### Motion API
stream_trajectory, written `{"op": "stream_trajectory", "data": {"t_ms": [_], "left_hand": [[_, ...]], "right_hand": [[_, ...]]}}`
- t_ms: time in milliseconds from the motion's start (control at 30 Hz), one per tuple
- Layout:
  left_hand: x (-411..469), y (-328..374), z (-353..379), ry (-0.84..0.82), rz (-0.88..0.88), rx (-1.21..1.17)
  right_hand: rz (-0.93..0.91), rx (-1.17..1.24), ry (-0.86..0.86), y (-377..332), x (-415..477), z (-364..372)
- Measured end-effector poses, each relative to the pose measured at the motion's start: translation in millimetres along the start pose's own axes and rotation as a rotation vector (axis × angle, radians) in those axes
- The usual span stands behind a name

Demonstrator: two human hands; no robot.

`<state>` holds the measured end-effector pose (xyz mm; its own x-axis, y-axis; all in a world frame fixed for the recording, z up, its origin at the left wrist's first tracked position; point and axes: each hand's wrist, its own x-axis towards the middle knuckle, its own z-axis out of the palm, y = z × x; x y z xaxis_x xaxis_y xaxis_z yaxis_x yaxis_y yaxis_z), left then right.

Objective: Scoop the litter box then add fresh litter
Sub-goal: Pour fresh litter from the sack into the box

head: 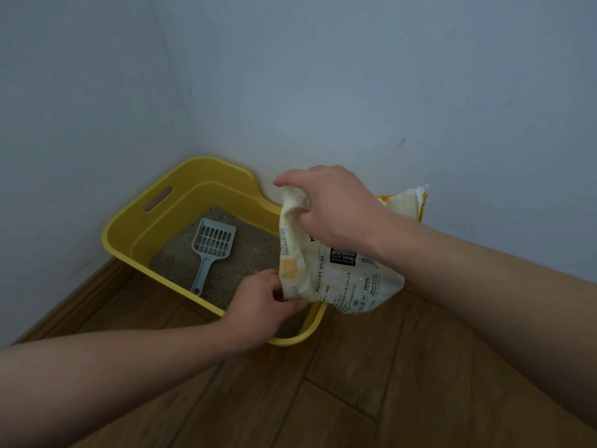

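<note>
A yellow litter box (135, 227) stands in the room's corner, holding grey litter (252, 250). A pale grey slotted scoop (211, 247) lies flat on the litter, handle toward me. A cream-coloured litter bag (342, 282) with printed text hangs over the box's right end. My right hand (332, 208) grips the bag's bunched upper part. My left hand (265, 305) pinches the bag's lower left corner, just above the box's near rim. The bag hides the box's right end.
Pale walls (387, 92) meet behind the box. A wooden floor (323, 399) spreads in front and to the right, with a wooden skirting board (74, 302) along the left wall.
</note>
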<state>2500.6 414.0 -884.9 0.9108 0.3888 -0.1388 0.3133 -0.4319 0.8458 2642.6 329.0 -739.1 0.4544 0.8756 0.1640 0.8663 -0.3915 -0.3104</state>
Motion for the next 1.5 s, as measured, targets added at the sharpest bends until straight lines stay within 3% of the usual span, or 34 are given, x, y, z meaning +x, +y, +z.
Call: {"op": "stream_trajectory", "data": {"t_ms": [1167,1500], "left_hand": [[-2,13,-5,-0.050,-0.127,0.024],[-5,19,-4,-0.020,-0.078,-0.016]], "right_hand": [[-0.018,-0.008,-0.041,-4,9,10],[0.022,0.071,0.052,13,-16,-9]]}}
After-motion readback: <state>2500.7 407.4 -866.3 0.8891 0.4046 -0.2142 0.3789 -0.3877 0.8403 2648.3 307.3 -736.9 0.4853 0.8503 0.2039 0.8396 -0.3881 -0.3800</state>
